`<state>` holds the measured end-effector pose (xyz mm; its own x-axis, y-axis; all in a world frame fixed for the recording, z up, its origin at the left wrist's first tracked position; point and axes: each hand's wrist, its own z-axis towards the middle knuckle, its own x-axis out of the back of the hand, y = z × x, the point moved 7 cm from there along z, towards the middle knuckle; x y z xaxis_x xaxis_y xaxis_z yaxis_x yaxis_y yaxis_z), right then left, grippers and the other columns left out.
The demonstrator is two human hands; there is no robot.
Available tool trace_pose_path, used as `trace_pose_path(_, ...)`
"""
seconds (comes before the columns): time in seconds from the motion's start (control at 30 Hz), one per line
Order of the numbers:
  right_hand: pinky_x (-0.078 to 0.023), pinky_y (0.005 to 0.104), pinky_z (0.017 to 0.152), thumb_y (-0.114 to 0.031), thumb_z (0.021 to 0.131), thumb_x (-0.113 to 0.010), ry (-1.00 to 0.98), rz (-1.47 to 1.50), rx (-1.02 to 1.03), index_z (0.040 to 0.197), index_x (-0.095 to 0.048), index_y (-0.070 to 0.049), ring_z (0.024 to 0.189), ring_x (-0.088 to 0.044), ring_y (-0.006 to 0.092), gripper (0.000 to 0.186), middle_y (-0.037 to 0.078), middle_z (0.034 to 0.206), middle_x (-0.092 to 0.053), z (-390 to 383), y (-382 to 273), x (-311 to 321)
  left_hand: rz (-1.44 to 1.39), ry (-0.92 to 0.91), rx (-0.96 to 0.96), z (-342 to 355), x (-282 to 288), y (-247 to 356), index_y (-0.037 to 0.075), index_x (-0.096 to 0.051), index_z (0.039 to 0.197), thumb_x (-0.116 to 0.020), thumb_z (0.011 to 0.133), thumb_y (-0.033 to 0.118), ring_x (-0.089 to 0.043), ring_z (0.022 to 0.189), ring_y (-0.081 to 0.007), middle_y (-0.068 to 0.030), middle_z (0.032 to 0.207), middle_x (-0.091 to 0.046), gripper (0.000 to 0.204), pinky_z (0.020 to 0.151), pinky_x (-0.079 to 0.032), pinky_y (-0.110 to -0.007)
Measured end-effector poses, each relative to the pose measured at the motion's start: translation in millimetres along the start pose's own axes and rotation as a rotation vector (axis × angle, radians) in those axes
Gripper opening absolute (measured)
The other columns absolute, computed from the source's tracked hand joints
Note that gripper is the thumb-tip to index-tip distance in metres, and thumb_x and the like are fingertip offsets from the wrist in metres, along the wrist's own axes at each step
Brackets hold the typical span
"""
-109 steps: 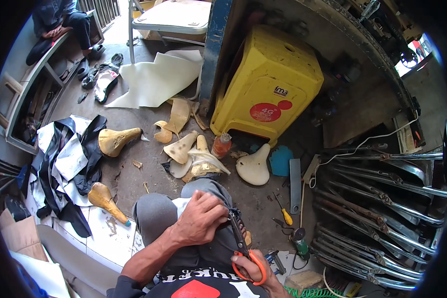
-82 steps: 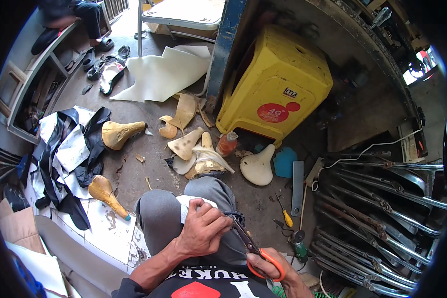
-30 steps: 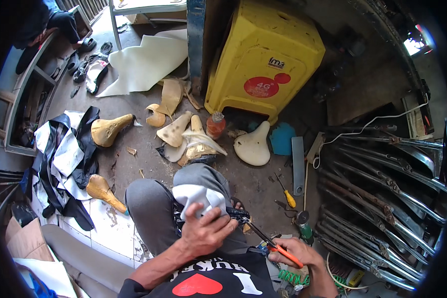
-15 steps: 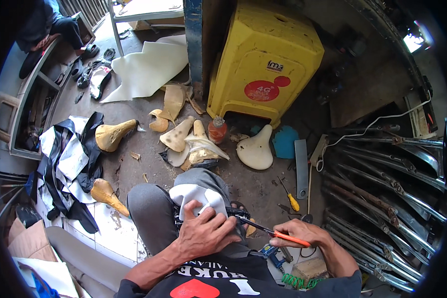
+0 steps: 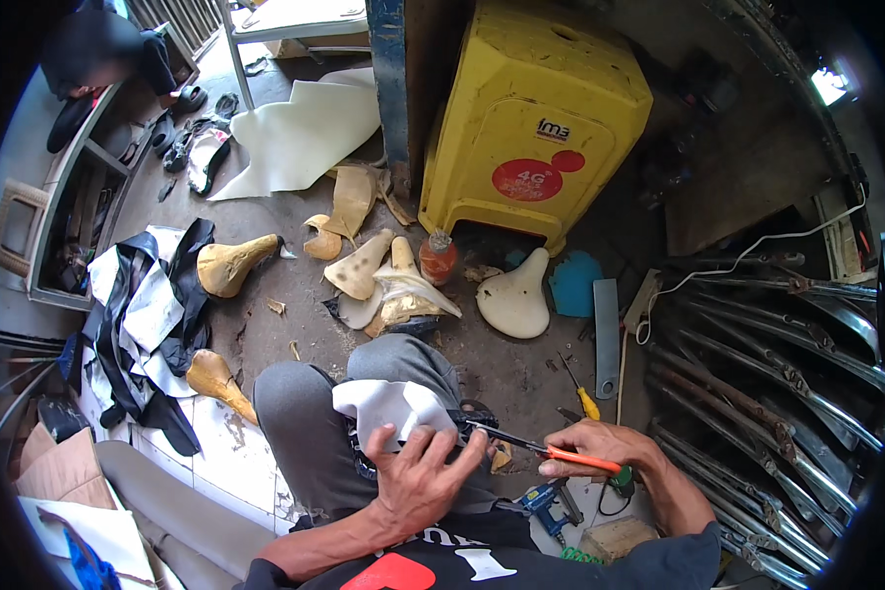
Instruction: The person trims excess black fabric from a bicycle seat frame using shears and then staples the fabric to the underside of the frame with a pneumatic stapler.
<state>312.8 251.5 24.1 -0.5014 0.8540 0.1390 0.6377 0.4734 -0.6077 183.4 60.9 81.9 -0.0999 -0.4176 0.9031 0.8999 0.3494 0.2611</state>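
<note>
On my lap lies a bicycle saddle under a loose white cover [image 5: 393, 403], with dark parts showing beneath it. My left hand [image 5: 418, 482] grips its near side, fingers bent and somewhat spread; the thumb is hidden. In my right hand [image 5: 600, 452] is a long pliers-like tool [image 5: 582, 456] with a dark front and orange handles. Its tip reaches the dark edge at the saddle's right, close to my left fingertips; whether it bites on anything is too small to tell. Below my right hand sits a blue staple gun [image 5: 551, 503].
Beyond my knees lie several worn saddle pads, one a cream pad [image 5: 517, 295], and a bottle of orange liquid [image 5: 439, 258]. A yellow stool [image 5: 536, 118] stands behind. Metal tubes [image 5: 777, 423] crowd the right; a yellow-handled screwdriver [image 5: 587, 403] lies nearer. Black-and-white scraps [image 5: 152, 315] lie left.
My left fingers have lifted and spread a little on the white cover. My right hand has shifted slightly with the tool. At the far left, another person has bent forward.
</note>
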Motion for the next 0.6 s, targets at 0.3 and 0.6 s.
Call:
trace_pose_path(0.3, -0.042, 0.0360, 0.062, -0.060, 0.101, -0.062, -0.035, -0.034, 0.042, 0.089, -0.063, -0.007, 0.067, -0.051, 0.0138, 0.054, 0.002, 0.069, -0.053, 3, 0, 7, -0.153, 0.051, -0.070, -1, -13, -8, 0.019, -0.073, 0.099, -0.073, 0.082, 0.019, -0.063, 0.090, -0.0100, 0.0075, 0.099, -0.068, 0.017, 0.098, -0.030, -0.049)
trace_pose_path(0.6, -0.037, 0.0371, 0.057, -0.061, 0.101, -0.062, -0.071, -0.036, 0.068, 0.080, -0.058, -0.005, 0.062, -0.045, 0.0132, 0.060, 0.000, 0.064, -0.048, 19, -8, 7, -0.278, 0.079, -0.181, -4, -6, -18, 0.018, -0.071, 0.095, -0.078, 0.082, 0.018, -0.061, 0.079, -0.0080, 0.0098, 0.095, -0.071, 0.015, 0.093, -0.033, -0.047)
